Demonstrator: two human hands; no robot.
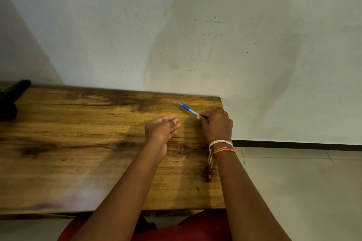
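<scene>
A blue pen [187, 109] lies low over the wooden table [78, 143] near its far right corner, its tip pointing away to the left. My right hand [216, 125] pinches the pen's near end, fingers curled round it; threads circle that wrist. My left hand [161, 130] hovers just left of it, palm turned up and toward the right, fingers relaxed and slightly bent, holding nothing. A ring shows on one finger.
A black object [10, 100] sits at the table's far left edge. A stained white wall [195, 35] rises behind the table. Tiled floor [303, 182] lies to the right of the table's edge.
</scene>
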